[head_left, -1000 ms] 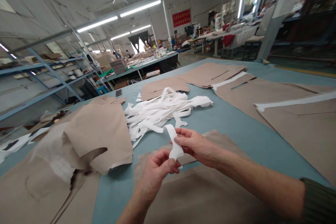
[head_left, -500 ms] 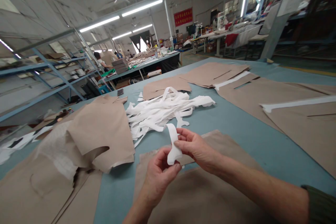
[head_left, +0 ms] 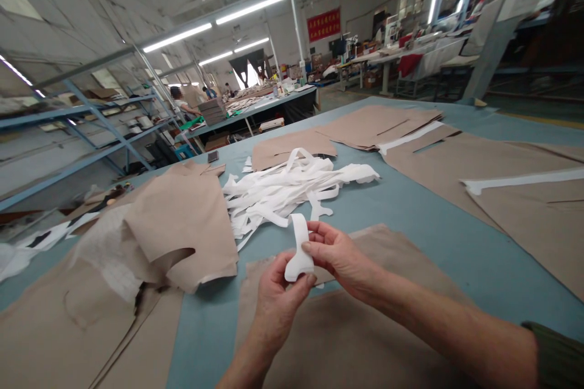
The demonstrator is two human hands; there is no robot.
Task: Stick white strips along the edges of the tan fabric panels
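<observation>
A narrow white fabric strip (head_left: 298, 246) stands up between my two hands above a tan fabric piece (head_left: 347, 334) on the blue table (head_left: 424, 237). My left hand (head_left: 278, 307) pinches the strip's lower end with thumb and fingers. My right hand (head_left: 340, 252) grips the strip from the right side, fingers closed on it. Just beyond my hands lies a loose pile of white strips (head_left: 292, 185).
A folded tan garment piece (head_left: 182, 222) lies at the left over other tan pieces. Flat tan panels (head_left: 456, 158) with white strips cover the right and far side. Blue shelving (head_left: 91, 134) stands at the left; other work tables and a person are far behind.
Both hands have stayed together on the strip, which is bent a little lower and more curled. The view has shifted slightly right.
</observation>
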